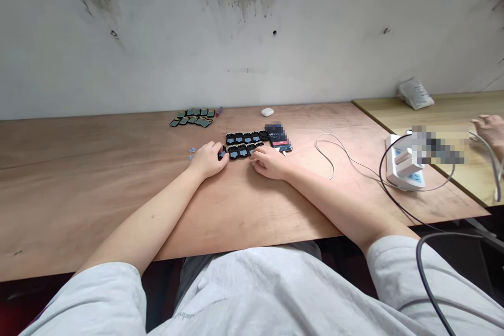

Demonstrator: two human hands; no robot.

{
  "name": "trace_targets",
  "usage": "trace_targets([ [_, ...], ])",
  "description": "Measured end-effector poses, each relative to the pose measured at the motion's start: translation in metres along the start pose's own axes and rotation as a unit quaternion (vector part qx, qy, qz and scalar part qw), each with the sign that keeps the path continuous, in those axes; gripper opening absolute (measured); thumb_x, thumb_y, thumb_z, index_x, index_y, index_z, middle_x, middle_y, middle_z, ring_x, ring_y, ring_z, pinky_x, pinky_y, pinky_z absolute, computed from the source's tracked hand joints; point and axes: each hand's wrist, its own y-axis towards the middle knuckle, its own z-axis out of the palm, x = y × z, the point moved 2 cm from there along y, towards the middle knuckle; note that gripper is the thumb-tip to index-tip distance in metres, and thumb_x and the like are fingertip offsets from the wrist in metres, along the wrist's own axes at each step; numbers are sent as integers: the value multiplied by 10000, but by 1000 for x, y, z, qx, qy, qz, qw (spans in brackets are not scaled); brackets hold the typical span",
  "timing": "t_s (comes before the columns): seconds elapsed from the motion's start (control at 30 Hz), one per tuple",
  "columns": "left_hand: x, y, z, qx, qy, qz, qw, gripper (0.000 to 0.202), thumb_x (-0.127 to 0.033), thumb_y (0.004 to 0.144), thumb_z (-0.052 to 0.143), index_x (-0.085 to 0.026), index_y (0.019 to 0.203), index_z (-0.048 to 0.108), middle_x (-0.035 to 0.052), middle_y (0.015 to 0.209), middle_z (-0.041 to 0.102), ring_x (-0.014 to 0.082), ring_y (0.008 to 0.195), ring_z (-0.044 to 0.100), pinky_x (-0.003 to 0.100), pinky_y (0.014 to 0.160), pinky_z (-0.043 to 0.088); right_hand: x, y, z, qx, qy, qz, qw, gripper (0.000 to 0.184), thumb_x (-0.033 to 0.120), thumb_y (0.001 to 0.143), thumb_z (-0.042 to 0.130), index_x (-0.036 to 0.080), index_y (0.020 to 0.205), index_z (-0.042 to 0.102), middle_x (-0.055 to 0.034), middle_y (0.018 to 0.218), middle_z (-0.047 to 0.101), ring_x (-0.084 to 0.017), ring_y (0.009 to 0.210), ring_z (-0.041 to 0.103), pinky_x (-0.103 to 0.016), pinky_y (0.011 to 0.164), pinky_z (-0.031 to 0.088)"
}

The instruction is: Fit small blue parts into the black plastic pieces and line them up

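Observation:
My left hand (208,160) rests on the table with thumb and fingers closed about a small black casing (222,153) with a blue-grey inset, at the left end of the front row. Similar casings (238,151) continue that row to the right, and a second row of black casings (243,138) lies just behind. At the front row's right end is my right hand (271,161), its fingers curled and bent inward. Whatever its fingertips hold, if anything, is hidden. Small clear bluish pieces (191,153) lie left of my left hand.
Several flat grey-green display-like parts (192,118) lie at the back left beside a purple-handled tool (219,111). A phone (279,137) with a cable, a white case (267,112) and a power strip (405,163) are on the table. Another person's hand (490,130) shows at far right.

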Motion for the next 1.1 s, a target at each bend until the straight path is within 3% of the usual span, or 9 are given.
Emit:
trace_targets([
  [0.1, -4, -1, -1, 7, -3, 20, 1000, 304, -529, 917, 603, -225, 914, 590, 86, 912, 619, 286, 882, 639, 401, 764, 499, -5, 0, 1, -33, -63, 61, 996, 173, 206, 993, 525, 206, 917, 681, -113, 982, 702, -276, 988, 585, -418, 896, 464],
  [0.2, -6, -1, 0, 17, -10, 22, 1000, 398, -613, 891, 640, -221, 945, 599, 95, 972, 629, 296, 910, 637, 417, 792, 508, -12, -1, 1, -68, -107, 128, 984, 215, 230, 1013, 505, 204, 899, 686, -130, 995, 708, -309, 1029, 561, -452, 894, 435],
  [0.33, -9, 0, 3, 15, -19, 23, 999, 330, -548, 938, 599, -218, 938, 609, 97, 964, 635, 295, 942, 635, 410, 794, 507, -17, -2, 2, -76, -126, 175, 973, 216, 262, 1016, 514, 206, 908, 691, -146, 1006, 703, -340, 1064, 546, -486, 915, 417],
  [0.7, -5, 1, 8, 28, -52, 72, 996, 250, -423, 973, 537, -213, 1053, 647, 115, 1088, 659, 307, 1058, 626, 451, 909, 525, -20, -3, 7, -89, -185, 163, 965, 189, 316, 991, 584, 214, 856, 666, -142, 904, 716, -327, 969, 557, -471, 844, 450],
  [0.93, -6, 1, 8, 26, -54, 78, 995, 251, -374, 978, 508, -203, 1087, 656, 125, 1103, 656, 314, 1076, 615, 475, 949, 525, -15, -3, 6, -68, -166, 133, 975, 266, 478, 965, 665, 214, 933, 682, -146, 1057, 701, -333, 1027, 551, -478, 889, 452],
  [1.1, -7, 1, 8, 26, -57, 80, 995, 253, -357, 978, 501, -199, 1099, 657, 130, 1128, 660, 319, 1092, 606, 483, 961, 523, -15, -2, 5, -29, -138, 138, 980, 198, 397, 991, 650, 209, 957, 703, -159, 1152, 671, -346, 1106, 533, -488, 939, 443],
])
